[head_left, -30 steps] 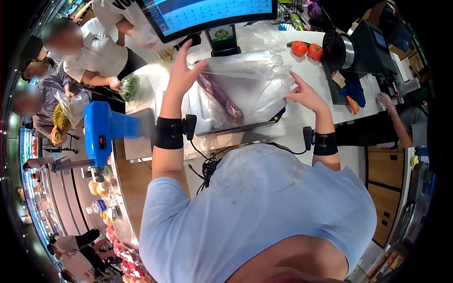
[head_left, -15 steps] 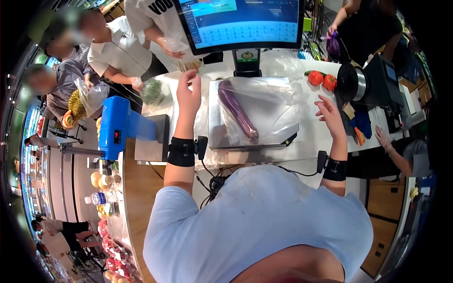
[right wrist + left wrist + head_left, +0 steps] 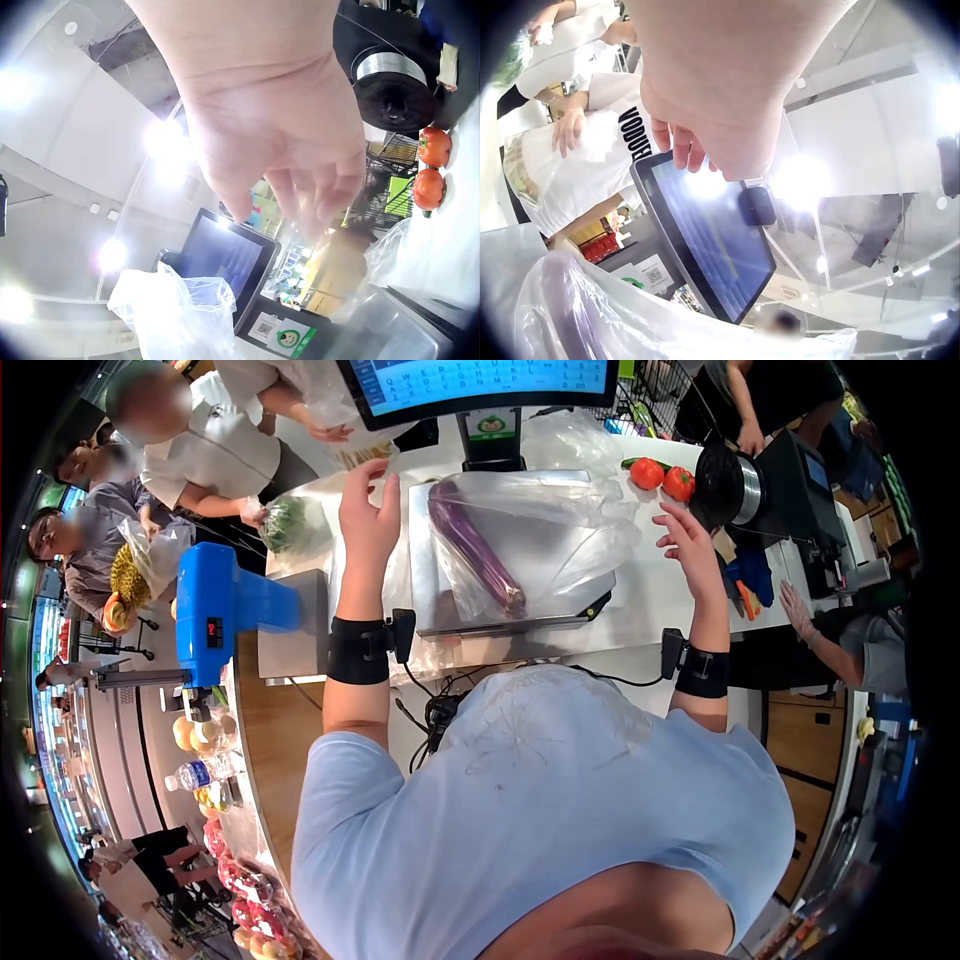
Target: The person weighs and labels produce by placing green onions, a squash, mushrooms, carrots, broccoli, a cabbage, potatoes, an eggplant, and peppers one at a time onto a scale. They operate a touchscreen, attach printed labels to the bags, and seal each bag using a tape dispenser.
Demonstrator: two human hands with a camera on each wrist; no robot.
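Note:
A long purple eggplant [image 3: 475, 547] lies slantwise in a clear plastic bag [image 3: 555, 545] on the flat metal plate of a scale [image 3: 425, 585]. Left of the scale, my left hand [image 3: 368, 518] is raised and holds nothing; its fingers are slightly bent. My right hand [image 3: 692, 555] hovers over the counter to the right of the bag, fingers loosely spread and holding nothing. In the left wrist view the bagged eggplant [image 3: 566, 307] shows low in the picture, below my left hand [image 3: 712, 105]. The right wrist view has the loose end of the bag [image 3: 176, 311] below my right hand [image 3: 277, 135].
A touchscreen [image 3: 480, 388] stands behind the scale. Two round red vegetables [image 3: 663, 478] and a black spool [image 3: 728, 490] are at the back right. A blue device [image 3: 210, 615] sits at the left. Across the counter, people hold bagged produce; a gloved hand [image 3: 797, 612] is at the right.
My right hand has let go of the bag's right edge and moved away to the right. My left hand has drawn back to the left from the eggplant's far end. The bag has settled flatter.

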